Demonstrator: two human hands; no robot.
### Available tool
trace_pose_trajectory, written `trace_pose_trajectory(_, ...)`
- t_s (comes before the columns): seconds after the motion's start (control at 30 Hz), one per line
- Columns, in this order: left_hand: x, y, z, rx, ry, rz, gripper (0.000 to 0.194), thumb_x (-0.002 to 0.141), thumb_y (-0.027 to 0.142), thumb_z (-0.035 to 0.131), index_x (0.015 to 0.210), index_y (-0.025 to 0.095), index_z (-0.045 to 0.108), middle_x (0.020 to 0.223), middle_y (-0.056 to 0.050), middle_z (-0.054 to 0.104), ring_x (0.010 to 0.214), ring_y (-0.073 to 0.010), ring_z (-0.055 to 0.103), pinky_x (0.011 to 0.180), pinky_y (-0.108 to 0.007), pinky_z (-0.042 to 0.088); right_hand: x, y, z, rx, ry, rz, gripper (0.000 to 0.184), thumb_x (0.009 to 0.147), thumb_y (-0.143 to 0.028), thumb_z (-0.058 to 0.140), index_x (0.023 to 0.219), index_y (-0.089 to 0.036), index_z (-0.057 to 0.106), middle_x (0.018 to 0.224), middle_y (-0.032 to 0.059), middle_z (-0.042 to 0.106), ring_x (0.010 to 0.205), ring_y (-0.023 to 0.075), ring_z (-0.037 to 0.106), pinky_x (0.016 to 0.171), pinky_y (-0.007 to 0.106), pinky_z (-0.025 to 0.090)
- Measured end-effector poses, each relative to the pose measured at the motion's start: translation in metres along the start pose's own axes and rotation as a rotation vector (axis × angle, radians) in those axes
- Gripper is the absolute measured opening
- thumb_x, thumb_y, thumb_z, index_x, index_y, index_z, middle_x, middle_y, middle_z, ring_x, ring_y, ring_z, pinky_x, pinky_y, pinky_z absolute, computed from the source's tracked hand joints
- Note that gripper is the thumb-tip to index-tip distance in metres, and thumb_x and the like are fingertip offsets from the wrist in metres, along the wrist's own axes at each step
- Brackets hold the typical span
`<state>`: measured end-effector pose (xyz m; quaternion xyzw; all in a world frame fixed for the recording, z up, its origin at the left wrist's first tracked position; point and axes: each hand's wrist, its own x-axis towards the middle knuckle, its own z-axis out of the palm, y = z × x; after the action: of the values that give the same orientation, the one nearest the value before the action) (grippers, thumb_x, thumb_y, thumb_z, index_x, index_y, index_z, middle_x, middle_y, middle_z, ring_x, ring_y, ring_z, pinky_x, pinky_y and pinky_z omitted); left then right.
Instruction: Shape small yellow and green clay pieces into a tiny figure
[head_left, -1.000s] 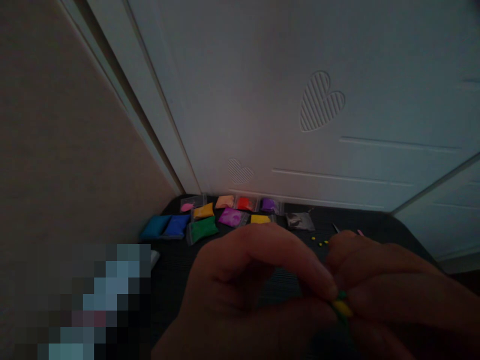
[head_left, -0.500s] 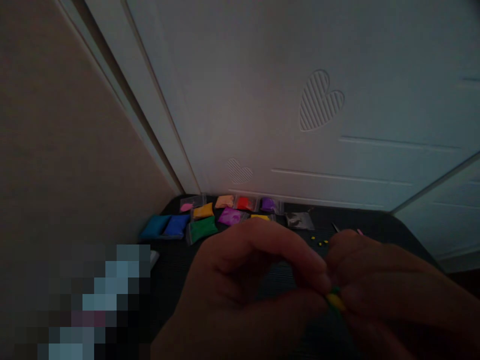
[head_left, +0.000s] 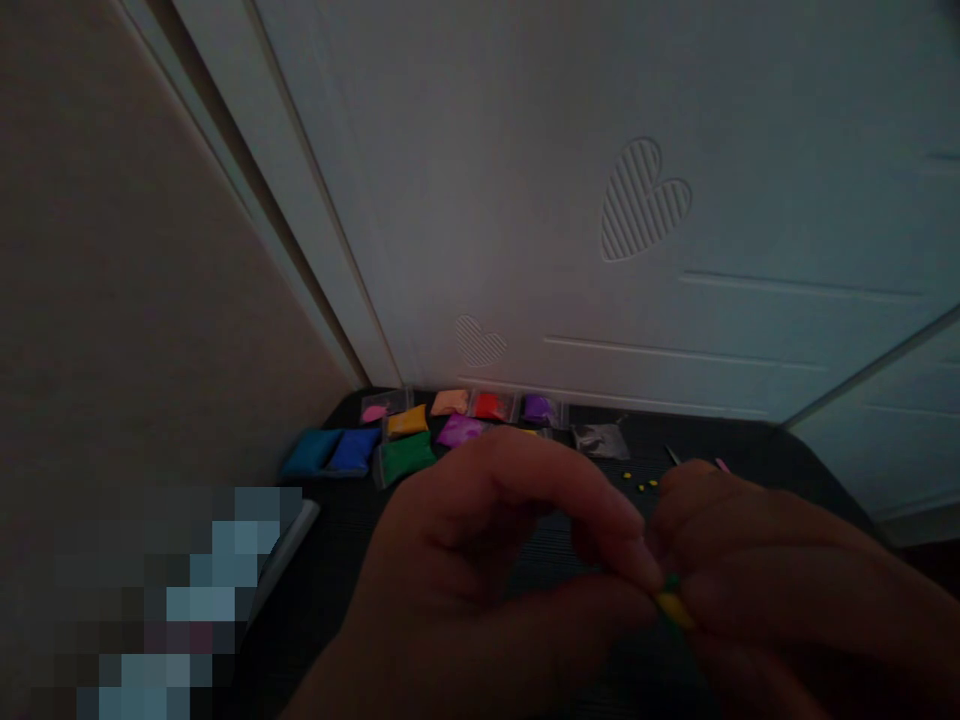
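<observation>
Where hands [head_left: 465, 560] [head_left: 780, 590] meet, a yellow-green piece [head_left: 676, 609] sits.

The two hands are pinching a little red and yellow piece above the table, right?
Not quite: the head view shows the little piece is green and yellow, not red. The left hand and right hand do pinch it above the table.

No word, label, brand or number can be read. Only heart signs are shown, moulded on the smooth white panel [head_left: 450, 190]: a large ribbed white heart [head_left: 641, 205] towards two o'clock, a smaller ribbed white heart [head_left: 480, 343] at eight o'clock from it.
</observation>
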<state>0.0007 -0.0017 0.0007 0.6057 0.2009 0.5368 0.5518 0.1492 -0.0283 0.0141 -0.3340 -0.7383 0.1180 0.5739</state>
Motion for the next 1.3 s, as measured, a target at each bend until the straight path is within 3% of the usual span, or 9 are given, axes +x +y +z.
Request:
trace_pose_trajectory(0.17, -0.001, 0.000, 0.002, -0.039, 0.023, -0.045, 0.025, 0.065, 0.007, 0.064, 0.081, 0.024, 0.057, 0.068, 0.004, 0.061, 0.064, -0.0124, 0.058, 0.063, -0.026, 0.049, -0.001, 0.002, 0.000, 0.004, 0.008, -0.015, 0.016, 0.074, -0.015, 0.058, 0.082, -0.028, 0.062, 0.082, -0.0003, 0.066, 0.077, 0.0124, 0.062, 0.066, 0.017, 0.050)
trace_pose_trajectory(0.33, -0.003, -0.001, 0.002, -0.058, 0.038, -0.038, 0.025, 0.065, 0.007, 0.064, 0.081, 0.024, 0.056, 0.068, 0.004, 0.060, 0.064, -0.0116, 0.057, 0.064, -0.024, 0.049, -0.004, 0.005, 0.005, -0.007, 0.041, -0.059, 0.017, 0.073, -0.015, 0.059, 0.082, -0.029, 0.062, 0.071, -0.0017, 0.064, 0.074, 0.0132, 0.062, 0.058, 0.017, 0.050)
trace_pose_trajectory(0.4, -0.003, -0.001, 0.002, -0.072, 0.029, -0.049, 0.026, 0.066, 0.007, 0.064, 0.082, 0.026, 0.056, 0.069, 0.005, 0.060, 0.064, -0.0109, 0.056, 0.063, -0.024, 0.048, -0.005, 0.005, 0.004, -0.007, 0.037, -0.059, 0.018, 0.072, -0.015, 0.059, 0.083, -0.029, 0.062, 0.068, -0.0019, 0.063, 0.075, 0.0141, 0.062, 0.059, 0.018, 0.051)
trace_pose_trajectory(0.6, 0.001, -0.002, 0.003, -0.246, -0.013, -0.189, 0.024, 0.066, 0.004, 0.062, 0.079, 0.024, 0.056, 0.069, 0.004, 0.058, 0.064, -0.0091, 0.053, 0.058, -0.020, 0.046, -0.008, 0.007, -0.001, -0.074, 0.011, -0.085, 0.015, 0.073, -0.023, 0.059, 0.085, -0.031, 0.062, 0.088, -0.0009, 0.065, 0.078, 0.0164, 0.061, 0.074, 0.026, 0.051)
trace_pose_trajectory(0.8, 0.002, -0.014, 0.003, -0.448, -0.003, -0.296, 0.021, 0.066, 0.010, 0.064, 0.080, 0.023, 0.055, 0.070, 0.004, 0.058, 0.060, -0.0072, 0.053, 0.054, -0.017, 0.044, -0.005, 0.007, -0.001, -0.092, 0.004, -0.031, 0.020, 0.070, -0.019, 0.062, 0.086, -0.030, 0.063, 0.075, -0.0005, 0.062, 0.065, 0.0128, 0.060, 0.049, 0.018, 0.049)
trace_pose_trajectory(0.97, 0.003, -0.021, 0.000, -0.453, -0.044, -0.275, 0.020, 0.067, 0.010, 0.064, 0.082, 0.022, 0.057, 0.071, 0.004, 0.060, 0.063, -0.0061, 0.055, 0.057, -0.015, 0.045, -0.006, 0.008, -0.003, -0.059, -0.033, -0.007, 0.018, 0.069, -0.017, 0.062, 0.085, -0.026, 0.064, 0.071, -0.0010, 0.060, 0.065, 0.0115, 0.059, 0.054, 0.017, 0.049)
trace_pose_trajectory(1.1, 0.006, -0.018, 0.005, -0.402, 0.016, -0.218, 0.020, 0.066, 0.011, 0.065, 0.080, 0.023, 0.058, 0.073, 0.004, 0.061, 0.064, -0.0062, 0.057, 0.058, -0.013, 0.046, -0.011, 0.016, -0.006, 0.082, 0.002, 0.152, 0.009, 0.072, -0.028, 0.061, 0.081, -0.025, 0.063, 0.072, -0.0003, 0.062, 0.069, 0.0144, 0.060, 0.057, 0.022, 0.051)
trace_pose_trajectory(1.3, 0.005, -0.005, 0.020, -0.028, 0.277, -0.162, 0.018, 0.064, 0.013, 0.066, 0.078, 0.024, 0.062, 0.071, 0.002, 0.062, 0.066, -0.0131, 0.057, 0.062, -0.024, 0.049, -0.012, 0.029, -0.001, 0.627, -0.011, 0.512, 0.009, 0.071, -0.034, 0.060, 0.078, -0.028, 0.059, 0.066, -0.0032, 0.059, 0.056, 0.0114, 0.056, 0.046, 0.021, 0.049)
